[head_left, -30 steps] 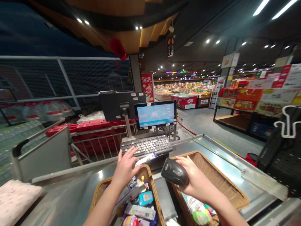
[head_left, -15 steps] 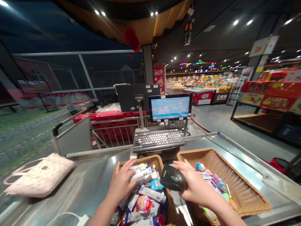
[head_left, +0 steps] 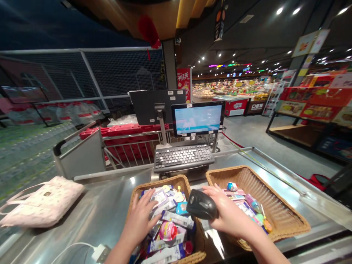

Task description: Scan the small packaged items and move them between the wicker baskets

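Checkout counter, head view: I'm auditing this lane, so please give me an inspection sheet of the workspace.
Surface: steel counter, glossy, with glare.
Job's things: left basket, wicker, heaped with packets; right basket, wicker, holding fewer items.
Clutter: handbag on the counter, left of the baskets.
Hands: right hand grips a scanner; left hand lies open on the packets.
Cables: white cable with a plug at the near counter edge.
Surroundings: keyboard and monitor beyond the baskets; mesh fence behind; freezer in the store beyond.
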The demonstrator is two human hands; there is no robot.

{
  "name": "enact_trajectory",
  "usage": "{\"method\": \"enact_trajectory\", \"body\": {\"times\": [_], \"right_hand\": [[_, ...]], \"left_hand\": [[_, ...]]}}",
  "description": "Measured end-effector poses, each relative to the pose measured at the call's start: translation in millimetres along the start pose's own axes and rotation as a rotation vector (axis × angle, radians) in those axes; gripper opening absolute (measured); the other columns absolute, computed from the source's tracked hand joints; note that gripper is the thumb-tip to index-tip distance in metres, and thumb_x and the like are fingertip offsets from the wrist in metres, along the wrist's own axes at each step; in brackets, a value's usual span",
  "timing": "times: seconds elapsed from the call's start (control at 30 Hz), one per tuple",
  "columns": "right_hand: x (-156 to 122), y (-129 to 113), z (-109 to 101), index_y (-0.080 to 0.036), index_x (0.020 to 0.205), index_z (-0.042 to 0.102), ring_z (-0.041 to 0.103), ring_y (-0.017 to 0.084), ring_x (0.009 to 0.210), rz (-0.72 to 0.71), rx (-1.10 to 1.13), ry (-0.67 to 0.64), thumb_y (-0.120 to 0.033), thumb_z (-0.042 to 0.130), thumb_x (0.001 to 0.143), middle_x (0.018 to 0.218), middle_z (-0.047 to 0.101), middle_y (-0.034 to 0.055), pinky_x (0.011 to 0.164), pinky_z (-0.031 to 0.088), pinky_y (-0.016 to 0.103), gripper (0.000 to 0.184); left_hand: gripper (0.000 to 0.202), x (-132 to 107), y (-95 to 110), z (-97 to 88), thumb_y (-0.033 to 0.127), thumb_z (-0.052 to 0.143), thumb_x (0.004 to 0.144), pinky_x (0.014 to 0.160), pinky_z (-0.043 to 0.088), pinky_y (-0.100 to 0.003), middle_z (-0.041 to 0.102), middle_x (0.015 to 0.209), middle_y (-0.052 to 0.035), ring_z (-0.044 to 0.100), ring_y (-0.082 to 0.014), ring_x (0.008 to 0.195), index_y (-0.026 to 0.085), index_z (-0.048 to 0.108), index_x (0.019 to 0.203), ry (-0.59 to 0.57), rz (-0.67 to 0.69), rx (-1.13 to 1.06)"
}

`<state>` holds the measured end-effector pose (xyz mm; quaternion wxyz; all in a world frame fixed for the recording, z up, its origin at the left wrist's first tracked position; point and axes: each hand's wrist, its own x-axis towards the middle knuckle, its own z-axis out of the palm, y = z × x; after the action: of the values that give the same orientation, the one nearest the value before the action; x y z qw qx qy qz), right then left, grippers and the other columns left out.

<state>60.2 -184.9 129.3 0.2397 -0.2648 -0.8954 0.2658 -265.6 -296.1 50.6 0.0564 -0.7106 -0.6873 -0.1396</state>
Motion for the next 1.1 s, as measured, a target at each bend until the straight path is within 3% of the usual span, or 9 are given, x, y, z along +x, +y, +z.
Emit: {"method": "enact_trajectory", "body": {"times": [0.13,0.3,0.5,0.67,0.8,0.93,1.1], "right_hand": [[-18.6,17.5,-25.4,-0.021,0.118,0.06,0.054,0.032,0.124,0.05,-0.059,0.061,-0.01,0.06,0.061,0.127,0.063,0.0119,0.113,0.034,0.055,0.058],[-53.8,49.3,-70.0,-0.02,0.126,0.057,0.052,0.034,0.128,0.15,-0.163,0.203,-0.009,0.057,0.063,0.13,0.062,0.0128,0.114,0.032,0.059,0.063],[-100.1,89.0,-110.5,-0.018,0.128,0.055,0.049,0.036,0.131,0.276,-0.242,0.314,-0.013,0.062,0.063,0.133,0.06,0.0148,0.115,0.03,0.06,0.065],[-127.1,111.0,-131.5,-0.02,0.132,0.051,0.047,0.035,0.133,0.365,-0.224,0.36,-0.013,0.063,0.065,0.137,0.057,0.0137,0.118,0.024,0.062,0.069],[-139.4,126.8,-144.3,-0.019,0.131,0.052,0.046,0.034,0.135,0.413,-0.254,0.355,-0.016,0.064,0.066,0.137,0.057,0.0148,0.12,0.018,0.061,0.066],[-145.0,142.1,-152.4,-0.019,0.133,0.05,0.044,0.033,0.137,0.453,-0.251,0.343,-0.019,0.065,0.068,0.137,0.057,0.0149,0.12,0.018,0.062,0.066],[-148.6,160.2,-159.1,-0.018,0.13,0.052,0.044,0.033,0.137,0.488,-0.224,0.334,-0.019,0.065,0.067,0.137,0.056,0.0151,0.121,0.016,0.061,0.065]], "left_hand": [[0.026,35.1,24.3,-6.5,0.038,0.056,0.088,0.11,0.026,-0.071,0.047,0.149,-0.012,0.043,-0.0337,0.138,0.027,0.064,0.11,0.045,0.098,-0.026],[0.028,104.4,91.4,6.3,0.035,0.055,0.09,0.113,0.024,-0.069,0.045,0.15,-0.0131,0.039,-0.0323,0.14,0.025,0.062,0.115,0.039,0.287,-0.133],[0.032,189.1,191.4,60.0,0.035,0.061,0.086,0.117,0.015,-0.066,0.037,0.155,-0.0148,0.031,-0.0313,0.145,0.023,0.061,0.116,-0.072,0.519,-0.195],[0.04,245.7,253.3,120.4,0.035,0.063,0.083,0.118,0.017,-0.062,0.033,0.157,-0.0182,0.027,-0.0312,0.146,0.019,0.06,0.12,-0.209,0.646,-0.085],[0.034,279.8,280.4,159.5,0.028,0.056,0.085,0.12,0.014,-0.059,0.029,0.158,-0.0187,0.021,-0.0296,0.149,0.014,0.064,0.115,-0.242,0.725,0.003],[0.034,302.2,291.1,194.2,0.019,0.043,0.089,0.121,0.009,-0.058,0.026,0.16,-0.0167,0.017,-0.0274,0.15,0.012,0.068,0.11,-0.279,0.767,0.04],[0.037,306.2,302.0,226.5,0.016,0.048,0.085,0.121,0.006,-0.058,0.041,0.153,-0.0148,0.023,-0.0283,0.149,0.015,0.069,0.115,-0.369,0.826,0.037]]}}
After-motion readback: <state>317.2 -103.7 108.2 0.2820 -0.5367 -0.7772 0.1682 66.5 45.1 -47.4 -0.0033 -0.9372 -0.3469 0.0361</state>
